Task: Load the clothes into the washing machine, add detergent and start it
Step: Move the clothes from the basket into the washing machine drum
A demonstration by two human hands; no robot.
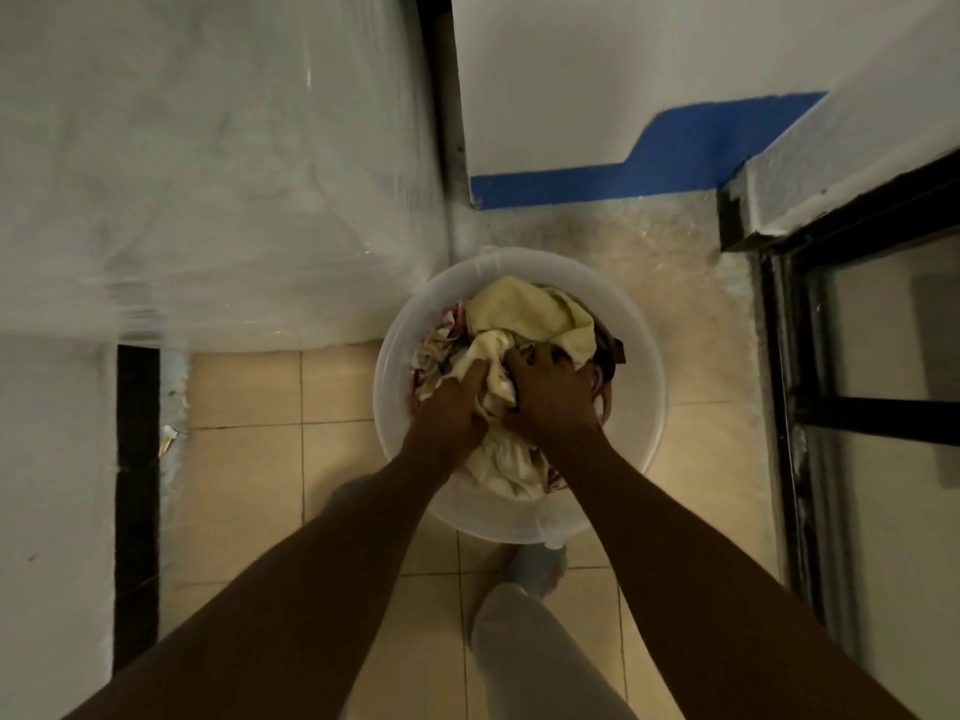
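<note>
Tiled floor (244,459), both hands' fingers buried in clothes (535,309), basin (644,407)

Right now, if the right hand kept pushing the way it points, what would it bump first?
The right hand already presses into the clothes in the tub. Pushing on, it would probably meet more clothes first.

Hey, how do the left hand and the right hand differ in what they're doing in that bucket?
The left hand pinches a cream cloth near the pile's middle; the right hand presses palm-down, fingers spread, nearer the darker clothes. Both are in the white bucket, closed on laundry.
</note>
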